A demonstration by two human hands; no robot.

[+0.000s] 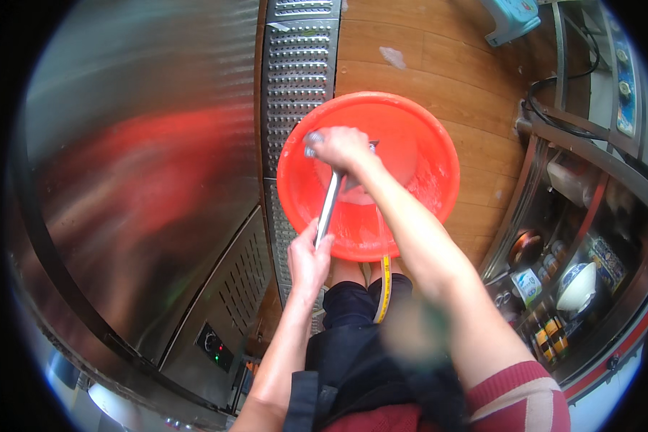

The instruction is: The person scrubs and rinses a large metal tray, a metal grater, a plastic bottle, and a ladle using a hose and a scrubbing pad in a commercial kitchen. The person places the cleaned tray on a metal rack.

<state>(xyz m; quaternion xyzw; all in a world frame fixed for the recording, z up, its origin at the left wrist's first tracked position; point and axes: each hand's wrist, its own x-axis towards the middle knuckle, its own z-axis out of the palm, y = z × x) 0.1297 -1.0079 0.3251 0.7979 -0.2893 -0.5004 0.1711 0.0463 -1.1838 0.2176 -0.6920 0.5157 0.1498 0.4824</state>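
Note:
A large red plastic basin [371, 237] stands in front of my legs, with some clear liquid inside. My left hand [309, 259] grips the lower end of a shiny metal handle [329, 208] that slants up over the basin. At the handle's upper end, my right hand [341, 147] is closed around a blurred silvery thing [313, 144], perhaps a steel wool scrubber. The tool's head lies partly hidden beneath the right hand. A yellow hose [385, 286] with black markings runs up to the basin's near rim.
On the left is a stainless steel cabinet [140, 162] with a control panel [214, 345]. A perforated metal drain cover [297, 70] runs beside the wood-look floor [437, 65]. At right, metal shelves hold a white bowl [576, 287] and bottles [552, 340]; a blue stool [513, 21] stands beyond.

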